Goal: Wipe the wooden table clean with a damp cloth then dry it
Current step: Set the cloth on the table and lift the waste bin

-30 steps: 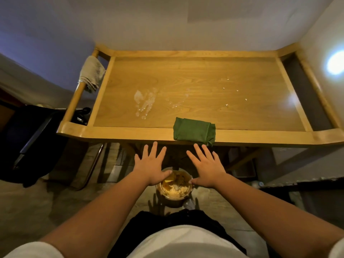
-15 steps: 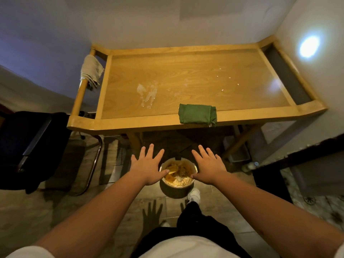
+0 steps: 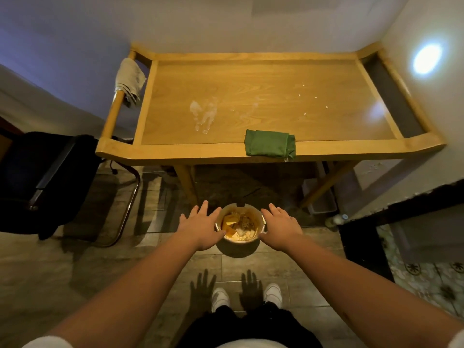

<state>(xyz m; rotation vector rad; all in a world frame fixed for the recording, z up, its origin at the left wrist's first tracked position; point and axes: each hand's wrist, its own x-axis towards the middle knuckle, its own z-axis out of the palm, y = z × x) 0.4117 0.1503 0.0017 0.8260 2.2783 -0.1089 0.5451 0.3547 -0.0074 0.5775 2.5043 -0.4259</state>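
The wooden table [image 3: 263, 71] stands against the wall ahead of me. A wet smear [image 3: 204, 115] marks its left-middle and a few crumbs [image 3: 313, 101] lie to the right. A folded green cloth [image 3: 270, 146] rests on the front rim. A beige cloth [image 3: 129, 80] hangs over the left side rail. My left hand [image 3: 199, 227] and right hand [image 3: 281, 228] are held flat with fingers spread, well short of the table, above the floor on either side of a small bin [image 3: 239, 226]. Neither hand holds anything.
The round bin on the tiled floor holds food scraps and paper. A dark chair [image 3: 45, 179] with a metal frame stands left of the table. A white container [image 3: 320, 199] sits under the table's right side. A dark counter edge [image 3: 401, 204] juts in at right.
The view has pulled back from the table and tilted down, so my feet now show. Both hands stay spread and empty, now lower and flanking the bin.
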